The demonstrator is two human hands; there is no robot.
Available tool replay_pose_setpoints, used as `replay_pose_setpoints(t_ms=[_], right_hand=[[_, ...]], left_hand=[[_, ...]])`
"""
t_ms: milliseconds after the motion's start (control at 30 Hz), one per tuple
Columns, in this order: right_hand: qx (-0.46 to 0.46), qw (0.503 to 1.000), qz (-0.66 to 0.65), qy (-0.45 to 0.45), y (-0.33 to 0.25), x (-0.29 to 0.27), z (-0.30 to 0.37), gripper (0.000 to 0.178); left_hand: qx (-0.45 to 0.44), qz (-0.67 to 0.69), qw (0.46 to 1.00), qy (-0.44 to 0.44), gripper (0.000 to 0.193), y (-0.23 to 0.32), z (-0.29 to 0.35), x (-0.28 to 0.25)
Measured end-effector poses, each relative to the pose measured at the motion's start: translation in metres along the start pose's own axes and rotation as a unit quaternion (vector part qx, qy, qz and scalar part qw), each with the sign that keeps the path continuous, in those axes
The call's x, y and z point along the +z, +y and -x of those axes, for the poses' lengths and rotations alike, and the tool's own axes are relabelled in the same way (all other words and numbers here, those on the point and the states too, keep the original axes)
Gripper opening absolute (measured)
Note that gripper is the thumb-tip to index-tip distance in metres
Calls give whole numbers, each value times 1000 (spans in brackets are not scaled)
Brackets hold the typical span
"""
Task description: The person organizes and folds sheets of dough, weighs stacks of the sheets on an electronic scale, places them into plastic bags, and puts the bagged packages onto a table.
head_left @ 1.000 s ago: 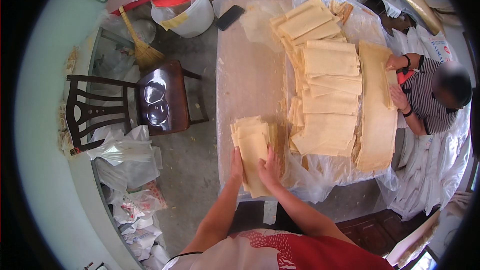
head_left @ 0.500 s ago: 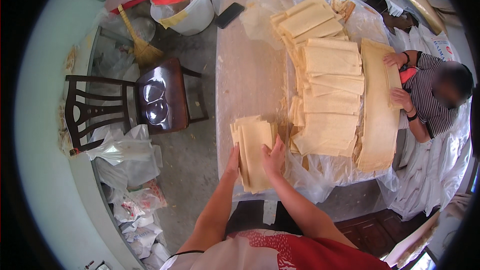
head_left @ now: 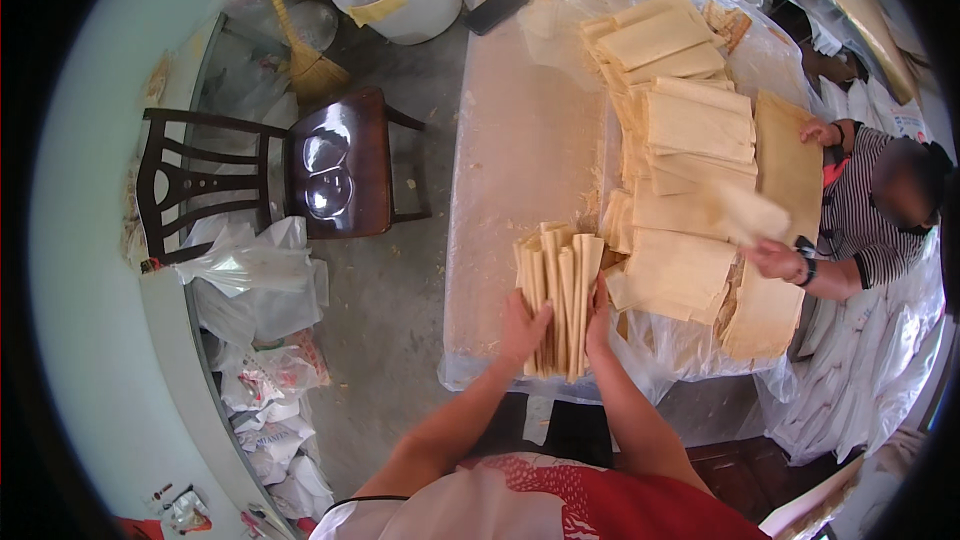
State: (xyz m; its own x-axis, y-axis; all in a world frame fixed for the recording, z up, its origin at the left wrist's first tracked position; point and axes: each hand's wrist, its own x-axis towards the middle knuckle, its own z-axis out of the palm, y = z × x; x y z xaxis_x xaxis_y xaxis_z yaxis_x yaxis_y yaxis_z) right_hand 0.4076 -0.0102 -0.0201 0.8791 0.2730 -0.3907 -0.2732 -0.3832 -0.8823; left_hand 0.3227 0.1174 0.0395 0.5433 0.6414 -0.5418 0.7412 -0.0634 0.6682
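Note:
A bundle of folded tan sheets (head_left: 557, 290), looking like dried bean curd sheets, stands on edge near the table's front, the folds fanned upward. My left hand (head_left: 522, 328) presses the bundle's left side, thumb over the near folds. On its right side my right hand (head_left: 598, 322) is closed against the sheets, its fingers partly hidden. Just right of it lie overlapping piles of folded sheets (head_left: 685, 210). Across the table a co-worker's hand (head_left: 776, 260) swings a motion-blurred folded sheet (head_left: 745, 212) over those piles; the co-worker's other hand (head_left: 820, 132) rests at a stack of flat sheets (head_left: 785, 165).
The plastic-covered table (head_left: 500, 190) carries a dark phone (head_left: 497, 10) at its far left corner. Left of it stand a glossy wooden chair (head_left: 340, 170), a straw broom (head_left: 314, 72) and a white bucket (head_left: 412, 12). Plastic bags (head_left: 260, 280) lie along the wall.
The bundle between my hands has gone from lying fairly flat to standing on edge, its folds showing. The co-worker's near hand has lifted a folded sheet leftward. The view has shifted slightly.

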Motion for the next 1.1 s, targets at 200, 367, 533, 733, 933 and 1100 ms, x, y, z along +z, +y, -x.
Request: replay_pose_setpoints(t_ms=[200, 367, 533, 733, 933, 1100], right_hand=[[183, 842, -494, -115, 30, -22, -9, 57], [154, 955, -241, -72, -2, -10, -4, 58], [139, 977, -140, -76, -37, 0, -6, 61], [275, 889, -329, -164, -13, -11, -4, 59], [309, 908, -191, -208, -17, 12, -10, 47], [50, 978, 164, -119, -34, 37, -25, 42]], left_hand=[[71, 23, 997, 9, 72, 19, 21, 17], [-44, 272, 961, 1, 61, 21, -9, 1], [-105, 423, 884, -171, 54, 2, -27, -17], [-14, 255, 955, -153, 68, 33, -7, -24], [75, 130, 985, -83, 66, 45, -3, -67], [14, 231, 971, -58, 58, -15, -47, -54]])
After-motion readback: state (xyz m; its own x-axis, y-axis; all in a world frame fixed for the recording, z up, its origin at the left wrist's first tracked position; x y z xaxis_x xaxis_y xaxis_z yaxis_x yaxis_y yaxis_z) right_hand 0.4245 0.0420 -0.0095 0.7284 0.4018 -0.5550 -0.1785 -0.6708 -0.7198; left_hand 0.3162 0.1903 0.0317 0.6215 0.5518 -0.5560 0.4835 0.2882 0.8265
